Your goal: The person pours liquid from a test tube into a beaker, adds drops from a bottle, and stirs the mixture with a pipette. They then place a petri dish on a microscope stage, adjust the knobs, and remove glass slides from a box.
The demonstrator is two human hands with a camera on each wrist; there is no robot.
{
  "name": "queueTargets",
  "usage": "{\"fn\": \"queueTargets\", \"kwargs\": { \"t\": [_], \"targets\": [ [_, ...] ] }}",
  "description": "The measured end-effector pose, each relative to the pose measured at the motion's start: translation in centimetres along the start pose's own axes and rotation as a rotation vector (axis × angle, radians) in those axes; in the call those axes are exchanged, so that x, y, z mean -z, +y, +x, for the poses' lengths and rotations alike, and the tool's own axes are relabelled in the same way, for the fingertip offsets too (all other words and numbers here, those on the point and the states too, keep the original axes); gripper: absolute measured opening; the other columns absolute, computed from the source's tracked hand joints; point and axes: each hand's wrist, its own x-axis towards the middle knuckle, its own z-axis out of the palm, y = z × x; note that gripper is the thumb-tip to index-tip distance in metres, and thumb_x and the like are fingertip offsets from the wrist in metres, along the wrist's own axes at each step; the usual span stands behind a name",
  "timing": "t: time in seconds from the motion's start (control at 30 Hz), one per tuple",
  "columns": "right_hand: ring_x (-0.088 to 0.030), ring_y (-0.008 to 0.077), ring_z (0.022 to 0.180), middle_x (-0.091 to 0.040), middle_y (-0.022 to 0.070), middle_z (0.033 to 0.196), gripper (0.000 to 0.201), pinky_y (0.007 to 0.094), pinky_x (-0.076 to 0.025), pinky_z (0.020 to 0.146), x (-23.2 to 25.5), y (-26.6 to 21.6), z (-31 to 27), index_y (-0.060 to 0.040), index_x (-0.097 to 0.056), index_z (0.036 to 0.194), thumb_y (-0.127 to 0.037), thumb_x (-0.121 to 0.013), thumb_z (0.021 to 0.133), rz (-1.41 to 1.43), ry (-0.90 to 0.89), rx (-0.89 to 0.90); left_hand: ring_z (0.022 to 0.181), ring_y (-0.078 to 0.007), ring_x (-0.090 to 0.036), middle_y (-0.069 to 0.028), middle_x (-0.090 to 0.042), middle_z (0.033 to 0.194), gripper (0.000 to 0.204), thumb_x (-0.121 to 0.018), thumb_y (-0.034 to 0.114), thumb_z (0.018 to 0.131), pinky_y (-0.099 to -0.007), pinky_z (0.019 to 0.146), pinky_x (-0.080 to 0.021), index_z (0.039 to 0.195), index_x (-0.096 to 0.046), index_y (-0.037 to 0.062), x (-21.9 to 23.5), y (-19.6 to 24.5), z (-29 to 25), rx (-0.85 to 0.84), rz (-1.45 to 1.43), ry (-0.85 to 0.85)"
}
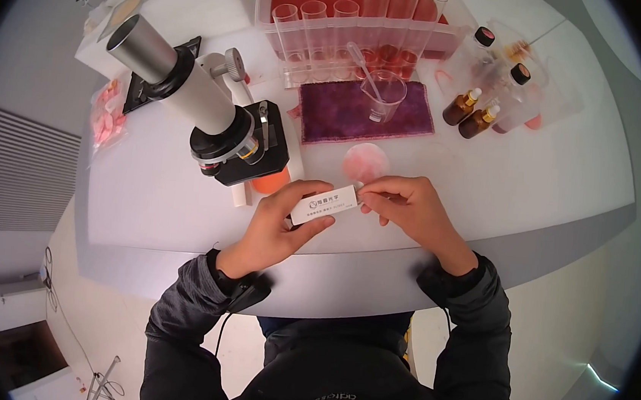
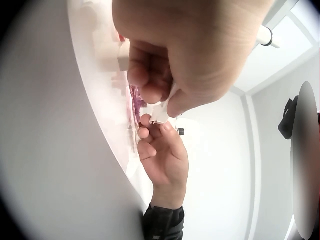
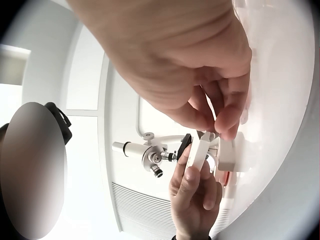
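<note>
A small white cardboard box (image 1: 325, 205) printed with dark lettering is held between the thumb and fingers of my left hand (image 1: 275, 223), near the front of the table. At the box's right end, the thumb and fingertips of my right hand (image 1: 409, 210) pinch. In the right wrist view, the box (image 3: 198, 154) has a small flap sticking out at that end, right at the right hand's fingertips. I cannot tell what lies inside the box. Just behind the right hand is a round pink-stained disc (image 1: 366, 163), flat on the table.
Left of the hands stands a microscope (image 1: 214, 103). Behind them, a beaker (image 1: 383, 99) with a dropper sits on a purple-stained cloth (image 1: 324, 116), before a rack of test tubes (image 1: 316, 36). Brown dropper bottles (image 1: 477, 122) and clear black-capped bottles (image 1: 467, 53) stand at the right.
</note>
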Motion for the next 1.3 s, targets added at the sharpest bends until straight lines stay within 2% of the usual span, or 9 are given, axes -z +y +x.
{"fn": "queueTargets", "kwargs": {
  "t": [0.07,0.17,0.27,0.47,0.77,1.07,1.17,1.27,1.3],
  "targets": [
    [-0.063,0.0114,0.068,-0.071,0.0084,0.086,0.020,0.0223,-0.050,0.057,0.1,0.1,0.1,0.0044,-0.070,0.104,-0.011,-0.063,0.094,0.070,-0.037,-0.016,0.080,-0.0087,-0.060,-0.0055,-0.064,0.100,0.041,-0.074,0.004,0.085,-0.0221,0.067,-0.049,0.122,-0.056,0.0010,0.2,0.6,0.0,0.044,-0.054,-0.017],
    [-0.067,0.0143,0.076,-0.070,0.0115,0.092,0.022,0.0242,-0.054,0.059,0.2,-0.5,0.1,0.0077,-0.068,0.104,-0.011,-0.060,0.096,0.139,-0.080,-0.038,0.084,-0.0094,-0.062,-0.0068,-0.066,0.100,0.041,-0.076,0.003,0.084,-0.0230,0.070,-0.051,0.120,-0.056,0.0012,0.3,1.0,-0.2,0.048,-0.105,-0.016],
    [-0.070,0.0188,0.083,-0.069,0.0134,0.096,0.024,0.0274,-0.058,0.062,-0.2,-0.3,0.1,0.0094,-0.066,0.107,-0.012,-0.058,0.097,0.237,-0.108,-0.024,0.096,-0.0157,-0.067,-0.0091,-0.067,0.107,0.040,-0.079,0.007,0.081,-0.0267,0.079,-0.053,0.116,-0.060,0.0020,0.2,1.3,-0.4,0.014,-0.111,0.019],
    [-0.071,0.0220,0.087,-0.068,0.0145,0.101,0.027,0.0286,-0.059,0.063,-0.4,-0.7,0.0,0.0098,-0.064,0.110,-0.013,-0.057,0.099,0.279,-0.189,-0.097,0.090,-0.0145,-0.069,-0.0100,-0.067,0.108,0.042,-0.080,0.006,0.080,-0.0231,0.068,-0.056,0.116,-0.060,0.0013,0.3,1.1,-0.6,0.035,-0.168,0.019],
    [-0.072,0.0243,0.083,-0.068,0.0164,0.102,0.031,0.0283,-0.058,0.057,-0.2,-0.6,0.1,0.0082,-0.059,0.117,-0.017,-0.055,0.099,0.318,-0.273,-0.201,0.089,-0.0156,-0.066,-0.0117,-0.061,0.111,0.045,-0.077,-0.003,0.080,-0.0263,0.072,-0.056,0.120,-0.056,-0.0019,0.4,1.0,-0.3,-0.104,-0.246,-0.013],
    [-0.070,0.0189,0.077,-0.069,0.0119,0.092,0.022,0.0245,-0.051,0.049,0.3,0.1,0.4,0.0029,-0.061,0.108,-0.016,-0.058,0.098,0.315,-0.202,-0.150,0.095,-0.0181,-0.068,-0.0121,-0.062,0.107,0.040,-0.067,-0.005,0.087,-0.0263,0.070,-0.056,0.121,-0.047,0.0008,0.5,1.4,-0.1,0.215,-0.395,-0.112],
    [-0.068,0.0147,0.072,-0.068,0.0095,0.086,0.018,0.0227,-0.048,0.048,0.4,0.0,0.5,0.0028,-0.063,0.103,-0.014,-0.061,0.096,0.289,-0.157,-0.111,0.093,-0.0162,-0.067,-0.0094,-0.062,0.105,0.039,-0.068,-0.004,0.087,-0.0248,0.071,-0.055,0.120,-0.048,0.0010,0.3,0.8,0.0,0.224,-0.317,-0.098],
    [-0.064,0.0107,0.068,-0.067,0.0069,0.082,0.015,0.0217,-0.047,0.049,0.1,-0.2,0.4,0.0024,-0.066,0.097,-0.012,-0.065,0.094,0.205,-0.085,-0.078,0.090,-0.0132,-0.064,-0.0058,-0.061,0.104,0.039,-0.070,-0.002,0.087,-0.0240,0.071,-0.052,0.121,-0.051,0.0017,-0.1,-0.4,0.2,0.095,-0.146,-0.101],
    [-0.064,0.0099,0.068,-0.067,0.0063,0.082,0.014,0.0215,-0.047,0.049,-0.1,-0.1,0.4,0.0022,-0.066,0.096,-0.011,-0.065,0.093,0.167,-0.074,-0.069,0.090,-0.0122,-0.064,-0.0052,-0.061,0.104,0.039,-0.070,-0.002,0.087,-0.0241,0.070,-0.052,0.121,-0.051,0.0019,-0.1,-0.1,0.2,0.178,-0.196,-0.137]
  ]
}}
